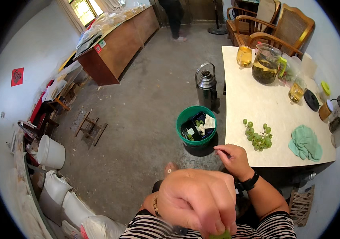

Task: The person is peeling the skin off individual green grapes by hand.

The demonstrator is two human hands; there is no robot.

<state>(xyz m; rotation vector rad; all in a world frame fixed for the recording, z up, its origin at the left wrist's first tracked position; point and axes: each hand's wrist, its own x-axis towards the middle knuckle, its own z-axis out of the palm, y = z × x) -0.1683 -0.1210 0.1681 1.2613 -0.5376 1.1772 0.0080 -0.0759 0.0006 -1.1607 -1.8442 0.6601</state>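
Close to the camera, my left hand [198, 197] pinches a green piece of grape [221, 235] at the bottom edge of the view; most of the piece is cut off or hidden by the fingers. A beaded bracelet [155, 206] circles that wrist. My right hand [234, 156], wearing a black wristband [250, 181], is by the table's near left corner. Its fingers are curled, thumb close to forefinger; whether something small is between them is unclear. A bunch of green grapes [258, 136] lies on the pale tabletop [235, 101], beyond and right of that hand.
A green bucket [182, 134] holding dark packaging and scraps stands left of the table, with a metal thermos flask [206, 89] behind it. The table also bears a crumpled green cloth [305, 143], a glass tea pitcher [265, 67] and several jars. A person [174, 18] stands at the back.
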